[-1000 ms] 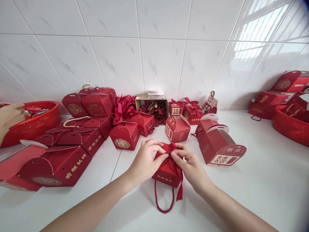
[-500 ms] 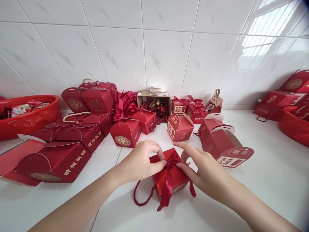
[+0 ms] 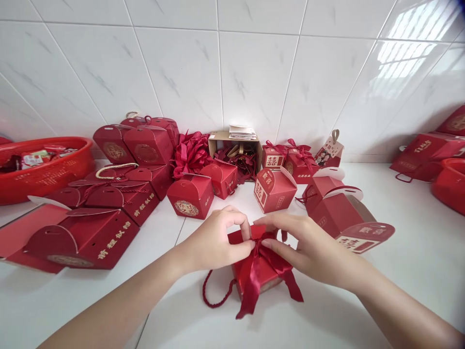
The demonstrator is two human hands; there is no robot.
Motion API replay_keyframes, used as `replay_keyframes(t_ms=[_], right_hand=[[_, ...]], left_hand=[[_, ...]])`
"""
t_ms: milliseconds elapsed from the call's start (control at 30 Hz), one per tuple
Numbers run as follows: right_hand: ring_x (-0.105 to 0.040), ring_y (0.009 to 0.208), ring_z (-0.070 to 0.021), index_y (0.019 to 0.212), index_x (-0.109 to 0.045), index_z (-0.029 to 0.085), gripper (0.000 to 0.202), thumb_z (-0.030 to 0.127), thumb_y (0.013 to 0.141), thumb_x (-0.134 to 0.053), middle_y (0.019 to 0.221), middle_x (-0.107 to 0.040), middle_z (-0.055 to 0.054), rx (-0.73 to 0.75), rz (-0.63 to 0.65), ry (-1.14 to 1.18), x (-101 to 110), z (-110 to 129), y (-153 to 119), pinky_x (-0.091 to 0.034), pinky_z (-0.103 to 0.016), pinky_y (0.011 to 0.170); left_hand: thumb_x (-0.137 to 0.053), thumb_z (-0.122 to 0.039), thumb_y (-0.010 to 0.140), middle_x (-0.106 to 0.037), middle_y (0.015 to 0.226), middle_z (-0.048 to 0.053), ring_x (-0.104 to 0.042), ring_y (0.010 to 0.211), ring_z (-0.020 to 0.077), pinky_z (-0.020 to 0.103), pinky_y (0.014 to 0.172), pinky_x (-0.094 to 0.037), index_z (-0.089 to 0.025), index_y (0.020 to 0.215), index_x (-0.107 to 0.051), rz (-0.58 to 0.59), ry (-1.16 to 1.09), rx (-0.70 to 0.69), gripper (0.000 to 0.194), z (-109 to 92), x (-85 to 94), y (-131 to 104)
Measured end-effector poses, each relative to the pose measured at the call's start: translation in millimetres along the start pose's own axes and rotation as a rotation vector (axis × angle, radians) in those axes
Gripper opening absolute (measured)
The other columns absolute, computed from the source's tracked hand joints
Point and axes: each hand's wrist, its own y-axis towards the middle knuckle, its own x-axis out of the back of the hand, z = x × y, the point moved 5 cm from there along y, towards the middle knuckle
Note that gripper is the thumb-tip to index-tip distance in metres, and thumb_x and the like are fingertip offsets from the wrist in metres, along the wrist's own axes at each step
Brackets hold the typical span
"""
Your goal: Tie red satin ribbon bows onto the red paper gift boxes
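A small red gift box [image 3: 241, 266] lies on the white surface in front of me, a twisted cord handle [image 3: 218, 304] looping out at its left. Over its top runs a dark red satin ribbon [image 3: 250, 293], knotted in the middle, with two tails hanging down the near side. My left hand [image 3: 220, 240] pinches the ribbon at the left of the knot between thumb and finger. From the other side, my right hand [image 3: 303, 249] has its thumb on the ribbon and its fingers curled over the knot, partly hiding the bow.
Folded red boxes [image 3: 119, 194] are stacked at the left beside a red plastic basket [image 3: 78, 169]. Behind are a ribbon bundle [image 3: 191, 152], a cardboard box [image 3: 220, 145] and ribbon-tied boxes [image 3: 301, 162]. Open-flapped boxes [image 3: 337, 213] stand at the right, near another red basket [image 3: 450, 186].
My right hand has shifted slightly left, its fingers now curled closer over the knot. The right ribbon tail now lies spread over the box's near edge. The view has tilted a little.
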Motion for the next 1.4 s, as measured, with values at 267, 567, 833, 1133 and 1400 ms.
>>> replay_keyframes(t_ms=[267,567,833,1133,1400], right_hand=[[-0.059,0.078,-0.0132,0.112,-0.066,0.028,0.035,0.009,0.092,-0.045,0.097,-0.060,-0.005,0.235,0.092,-0.050,-4,-2,-7,-0.048,-0.023,0.063],[-0.055,0.079,-0.0157,0.122,-0.063,0.031,0.055,-0.003,0.084,-0.040,0.100,-0.053,-0.007,0.271,0.284,-0.182,-17,-7,-8,-0.047,-0.026,0.064],[-0.056,0.083,-0.0155,0.118,-0.066,0.032,0.054,-0.003,0.083,-0.043,0.100,-0.050,-0.007,0.272,0.265,-0.119,-17,-10,-7,-0.049,-0.027,0.069],[-0.054,0.080,-0.0143,0.119,-0.065,0.033,0.051,0.000,0.085,-0.046,0.098,-0.051,-0.007,0.277,0.247,-0.082,-17,-11,-7,-0.048,-0.025,0.065],[-0.054,0.080,-0.0147,0.114,-0.068,0.031,0.047,0.000,0.084,-0.048,0.099,-0.050,-0.007,0.231,0.269,-0.053,-19,-11,-5,-0.048,-0.025,0.065]], left_hand=[[-0.059,-0.019,0.078,-0.064,0.084,-0.002,-0.061,0.082,0.0156,0.029,0.079,-0.050,-0.024,0.096,-0.058,0.067,-0.156,-0.027,0.019,1,-1.6,2],[-0.058,-0.021,0.079,-0.064,0.085,0.000,-0.062,0.087,0.0190,0.033,0.082,-0.049,-0.026,0.103,-0.064,0.033,-0.013,0.012,0.026,13,12.7,5],[-0.054,-0.015,0.076,-0.061,0.087,0.000,-0.057,0.084,0.0178,0.031,0.079,-0.047,-0.022,0.078,-0.060,0.141,0.088,-0.058,0.010,3,5.2,-1],[-0.052,-0.014,0.078,-0.054,0.085,0.001,-0.051,0.087,0.0191,0.032,0.080,-0.045,-0.022,0.076,-0.056,0.105,0.178,-0.109,0.009,-3,-0.9,-1],[-0.049,-0.024,0.088,-0.050,0.096,0.003,-0.049,0.098,0.0214,0.033,0.085,-0.045,-0.026,0.086,-0.062,0.180,0.270,-0.105,0.013,-10,2.4,-5]])
